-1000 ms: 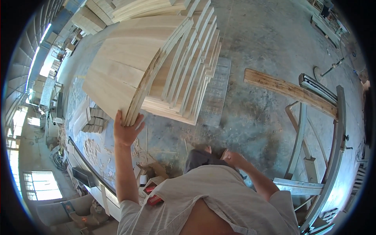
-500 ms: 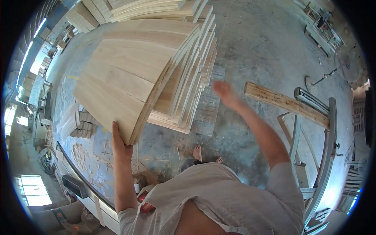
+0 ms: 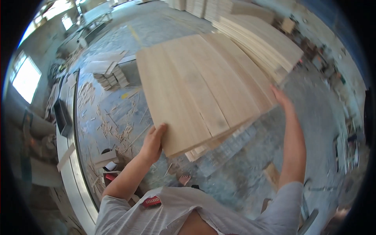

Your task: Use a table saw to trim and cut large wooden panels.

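A broad, pale wooden panel (image 3: 196,86), made of several boards joined edge to edge, is held in front of me by both hands. My left hand (image 3: 154,141) grips its near left corner, with the thumb on top and the fingers beneath the edge. At the near right corner, my right hand (image 3: 280,95) is closed on the edge. Whether further panels lie directly under this one in my grip is hard to make out. Below its near edge, the ends of other stacked panels (image 3: 194,152) show; most of that stack is hidden.
A pile of wooden panels (image 3: 262,43) stands at the far right. Short board pieces (image 3: 111,78) are stacked on the floor at left, with wood scraps (image 3: 111,121) around them. A long metal-edged machine table (image 3: 72,156) runs along my left. A timber beam end (image 3: 272,174) is near my right arm.
My right hand has come from free in the air onto the panel's right corner. The panel has swung right and lies flatter, and my view has turned left.
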